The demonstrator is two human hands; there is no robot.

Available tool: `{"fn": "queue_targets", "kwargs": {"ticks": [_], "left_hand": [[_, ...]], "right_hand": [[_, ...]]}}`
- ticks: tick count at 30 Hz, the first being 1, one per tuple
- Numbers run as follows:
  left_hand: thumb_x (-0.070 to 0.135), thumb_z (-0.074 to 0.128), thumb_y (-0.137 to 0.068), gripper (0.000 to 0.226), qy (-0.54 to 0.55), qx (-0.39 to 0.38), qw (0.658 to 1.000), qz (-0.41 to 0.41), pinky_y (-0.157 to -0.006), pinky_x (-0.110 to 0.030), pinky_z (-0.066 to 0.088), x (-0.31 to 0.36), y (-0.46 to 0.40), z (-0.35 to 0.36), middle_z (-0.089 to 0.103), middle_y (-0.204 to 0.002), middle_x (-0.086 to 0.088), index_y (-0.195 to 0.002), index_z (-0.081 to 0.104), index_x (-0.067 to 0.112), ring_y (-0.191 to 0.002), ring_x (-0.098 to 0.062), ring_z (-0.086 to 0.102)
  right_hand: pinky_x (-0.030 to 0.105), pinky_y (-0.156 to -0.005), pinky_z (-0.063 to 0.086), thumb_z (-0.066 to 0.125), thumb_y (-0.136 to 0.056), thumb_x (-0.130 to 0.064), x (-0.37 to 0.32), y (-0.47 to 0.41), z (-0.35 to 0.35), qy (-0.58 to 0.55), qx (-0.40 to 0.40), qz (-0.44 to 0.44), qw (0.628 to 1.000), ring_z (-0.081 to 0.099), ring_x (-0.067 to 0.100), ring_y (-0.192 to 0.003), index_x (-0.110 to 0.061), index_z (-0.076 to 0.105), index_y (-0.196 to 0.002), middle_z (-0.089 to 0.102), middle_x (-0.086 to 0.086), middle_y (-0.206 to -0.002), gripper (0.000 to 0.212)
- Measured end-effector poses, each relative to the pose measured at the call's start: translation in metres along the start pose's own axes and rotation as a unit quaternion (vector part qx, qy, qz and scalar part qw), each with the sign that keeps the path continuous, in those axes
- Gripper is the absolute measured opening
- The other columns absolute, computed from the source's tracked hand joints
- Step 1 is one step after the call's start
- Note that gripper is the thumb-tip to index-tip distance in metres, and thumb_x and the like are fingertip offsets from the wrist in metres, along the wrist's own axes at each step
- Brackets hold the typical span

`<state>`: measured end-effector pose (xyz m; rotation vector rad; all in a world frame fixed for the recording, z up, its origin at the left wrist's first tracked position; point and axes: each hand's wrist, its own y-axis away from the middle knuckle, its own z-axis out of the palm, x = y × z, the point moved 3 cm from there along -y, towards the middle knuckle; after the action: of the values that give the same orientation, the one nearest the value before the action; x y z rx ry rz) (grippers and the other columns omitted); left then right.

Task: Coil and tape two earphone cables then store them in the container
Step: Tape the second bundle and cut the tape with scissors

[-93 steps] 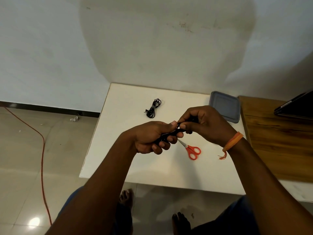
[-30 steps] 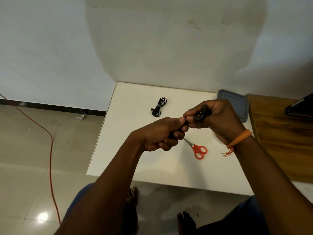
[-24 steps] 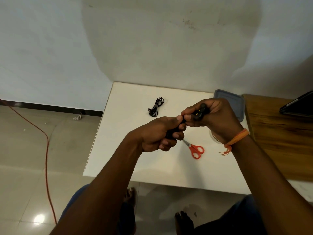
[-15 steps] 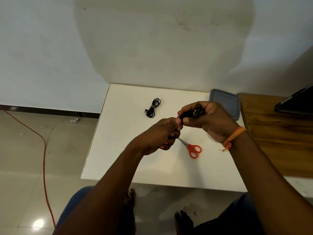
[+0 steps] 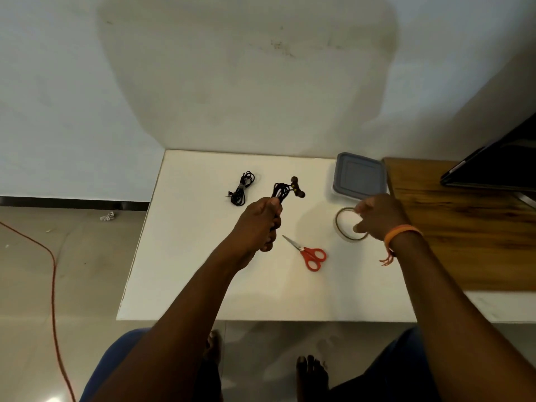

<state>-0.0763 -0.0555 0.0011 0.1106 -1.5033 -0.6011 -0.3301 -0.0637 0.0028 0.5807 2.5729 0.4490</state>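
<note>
My left hand [image 5: 262,224] grips a coiled black earphone cable [image 5: 282,191] above the white table [image 5: 185,256]; its loops and two earbuds stick out above my fist. A second coiled black earphone [image 5: 241,188] lies on the table behind and to the left. My right hand [image 5: 377,217] is over a roll of clear tape [image 5: 342,224] on the table, thumb and fingers at its rim. The grey lidded container [image 5: 359,179] stands at the table's back right corner.
Red-handled scissors [image 5: 309,253] lie on the table between my hands. A wooden tabletop [image 5: 464,227] adjoins on the right, with a dark laptop [image 5: 499,166] at its far end. An orange cord [image 5: 53,285] runs along the floor at left.
My right hand let go of the cable and moved right and down to the tape roll. My left hand alone now holds the coil.
</note>
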Motion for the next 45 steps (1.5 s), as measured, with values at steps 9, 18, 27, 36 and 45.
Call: {"fn": "queue_targets", "kwargs": {"ticks": [9, 18, 27, 36, 45], "left_hand": [[0.037, 0.034, -0.105, 0.033, -0.006, -0.004, 1.000, 0.007, -0.044, -0.019, 0.018, -0.006, -0.006, 0.008, 0.030, -0.062, 0.004, -0.080, 0.040, 0.016, -0.047, -0.011, 0.017], [0.034, 0.035, -0.105, 0.033, -0.009, 0.022, 1.000, 0.015, -0.044, -0.022, 0.026, -0.005, -0.008, 0.006, 0.033, -0.062, 0.002, -0.079, 0.041, 0.015, -0.048, -0.012, 0.025], [0.025, 0.032, -0.106, 0.029, 0.157, 0.190, 0.969, 0.002, -0.072, -0.036, 0.055, -0.003, -0.011, -0.007, 0.051, -0.069, -0.005, -0.084, 0.047, 0.014, -0.070, -0.021, 0.054], [0.032, 0.042, -0.101, 0.033, 0.305, 0.062, 0.947, -0.073, -0.054, -0.026, 0.042, 0.003, -0.004, -0.010, 0.055, -0.067, -0.006, -0.073, 0.047, 0.015, -0.049, -0.019, 0.053], [-0.005, 0.032, -0.093, 0.051, 0.253, 0.087, 0.951, -0.153, -0.052, -0.024, 0.043, -0.006, 0.000, -0.011, 0.056, -0.050, -0.006, -0.057, 0.064, 0.010, -0.041, -0.013, 0.054]], "right_hand": [[0.039, -0.089, 0.051, 0.079, -0.077, -0.032, 0.019, -0.006, 0.058, 0.177, 0.021, 0.035, 0.983, 0.061, 0.031, -0.106, -0.008, 0.062, -0.116, 0.066, 0.012, -0.113, 0.049], [0.041, -0.089, 0.052, 0.073, -0.083, -0.029, 0.007, -0.009, 0.061, 0.098, 0.085, 0.015, 0.991, 0.064, 0.029, -0.099, -0.010, 0.069, -0.108, 0.070, 0.010, -0.103, 0.031], [0.010, -0.064, 0.050, 0.078, -0.078, -0.017, -0.087, 0.095, 0.030, -0.326, 0.057, -0.173, 0.928, 0.062, 0.006, -0.073, -0.027, 0.071, -0.080, 0.069, -0.014, -0.077, 0.012], [0.008, -0.062, 0.044, 0.080, -0.076, -0.016, -0.110, 0.121, 0.047, -0.286, -0.074, -0.258, 0.920, 0.059, -0.002, -0.073, -0.018, 0.074, -0.086, 0.068, -0.014, -0.081, 0.011], [0.025, -0.067, 0.047, 0.063, -0.088, -0.008, -0.118, 0.106, 0.042, -0.432, -0.152, -0.167, 0.873, 0.064, 0.007, -0.080, -0.023, 0.075, -0.094, 0.074, -0.001, -0.091, 0.021]]}}
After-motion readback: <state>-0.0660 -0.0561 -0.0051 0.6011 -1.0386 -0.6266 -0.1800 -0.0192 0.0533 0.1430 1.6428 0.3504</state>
